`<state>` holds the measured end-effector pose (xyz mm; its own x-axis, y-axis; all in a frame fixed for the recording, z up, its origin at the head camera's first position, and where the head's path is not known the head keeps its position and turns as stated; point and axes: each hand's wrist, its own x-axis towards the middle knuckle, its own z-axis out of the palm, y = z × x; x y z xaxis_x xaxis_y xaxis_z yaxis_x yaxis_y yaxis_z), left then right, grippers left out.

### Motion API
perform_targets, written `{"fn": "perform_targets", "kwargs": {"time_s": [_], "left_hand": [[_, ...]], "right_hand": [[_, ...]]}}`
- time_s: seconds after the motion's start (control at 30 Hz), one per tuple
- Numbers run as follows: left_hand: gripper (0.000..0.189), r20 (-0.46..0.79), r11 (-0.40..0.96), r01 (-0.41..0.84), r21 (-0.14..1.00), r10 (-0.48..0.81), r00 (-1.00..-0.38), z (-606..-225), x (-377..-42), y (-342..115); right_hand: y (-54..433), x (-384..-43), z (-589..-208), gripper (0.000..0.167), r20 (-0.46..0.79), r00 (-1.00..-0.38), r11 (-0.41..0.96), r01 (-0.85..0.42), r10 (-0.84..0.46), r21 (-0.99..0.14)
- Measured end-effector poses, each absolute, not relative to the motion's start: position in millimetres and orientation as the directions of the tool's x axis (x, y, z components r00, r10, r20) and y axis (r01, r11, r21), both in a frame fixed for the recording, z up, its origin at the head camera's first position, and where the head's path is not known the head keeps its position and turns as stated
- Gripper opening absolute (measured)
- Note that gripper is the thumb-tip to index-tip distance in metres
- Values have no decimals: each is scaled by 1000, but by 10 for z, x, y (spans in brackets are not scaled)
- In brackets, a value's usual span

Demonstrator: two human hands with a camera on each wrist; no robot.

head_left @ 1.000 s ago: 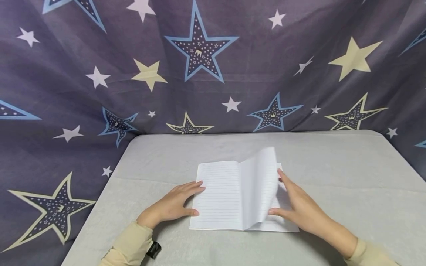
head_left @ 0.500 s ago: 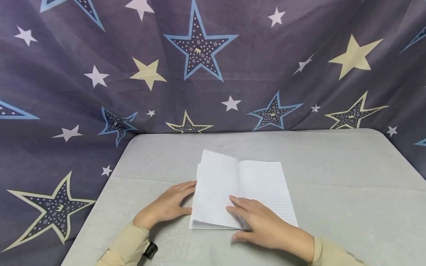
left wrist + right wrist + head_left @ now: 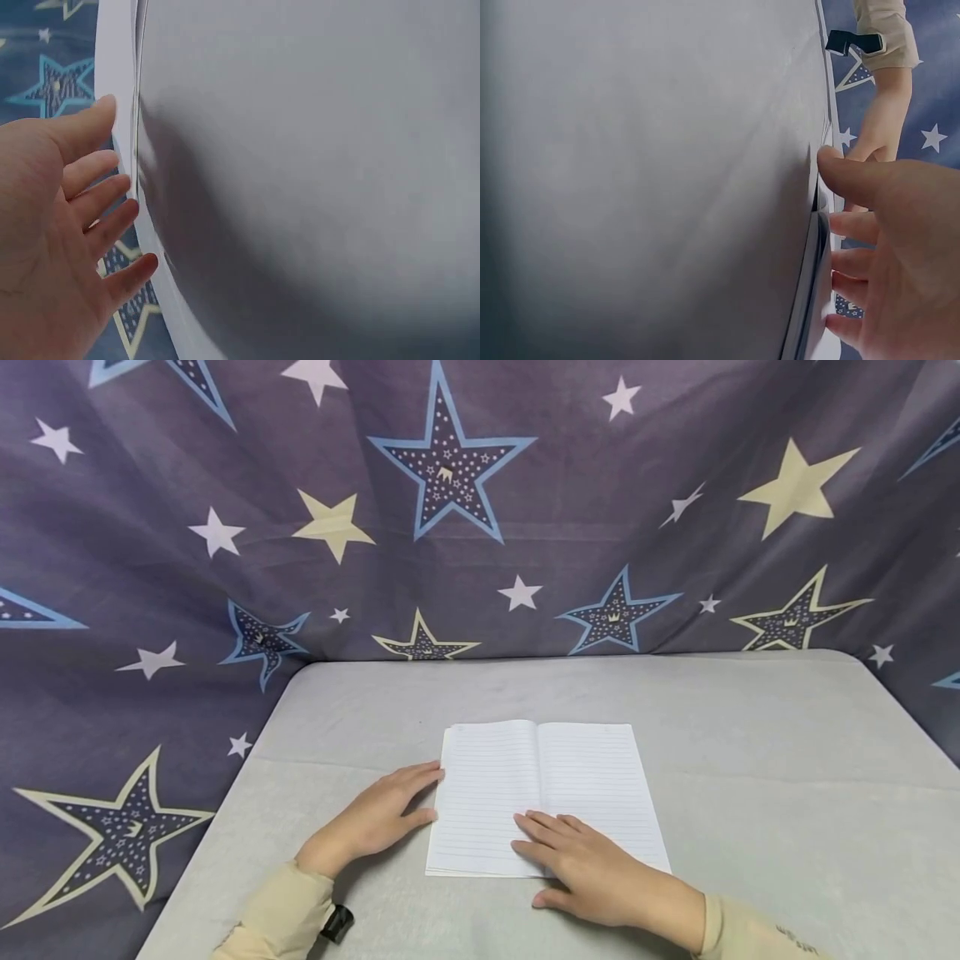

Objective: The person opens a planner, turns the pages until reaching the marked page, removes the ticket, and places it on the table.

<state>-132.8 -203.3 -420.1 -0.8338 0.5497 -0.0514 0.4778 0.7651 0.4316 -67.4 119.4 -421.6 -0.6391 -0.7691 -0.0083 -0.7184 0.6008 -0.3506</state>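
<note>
page lowered flat since the earlier frame, notebook spread open on the grey table between both hands, left edge touched by the relaxed left hand, lower fold covered by the outstretched right hand, nothing gripped by either

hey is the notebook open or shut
Open: the notebook lies spread on the table, ruled lines showing on both sides of its fold.
</note>
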Motion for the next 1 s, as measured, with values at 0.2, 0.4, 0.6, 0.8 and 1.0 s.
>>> {"fn": "perform_targets", "kwargs": {"time_s": [0.2, 0.4, 0.6, 0.8, 1.0], "left_hand": [[69, -102, 725, 546, 420, 635, -766, -4192, -1272, -1924], [71, -120, 736, 540, 407, 630, -768, -4199, -1257, -1922], [72, -105, 716, 561, 416, 650, -753, -4205, -1263, -1925], [73, -114, 710, 560, 427, 656, -746, -4221, -1316, -1961], [73, -109, 711, 561, 424, 655, -748, -4217, -1339, -1976]], "right_hand": [[1214, -696, -4238, 58, 40, -650, 589, -711, -759, -383], [1457, -758, -4266, 48, 258, -645, 551, -756, -720, -354], [1956, -876, -4275, 56, 231, -701, 602, -703, -674, -379], [2325, -942, -4291, 67, 108, -749, 640, -624, -654, -448], [2455, -1000, -4356, 77, 162, -701, 574, -675, -694, -464]]}}
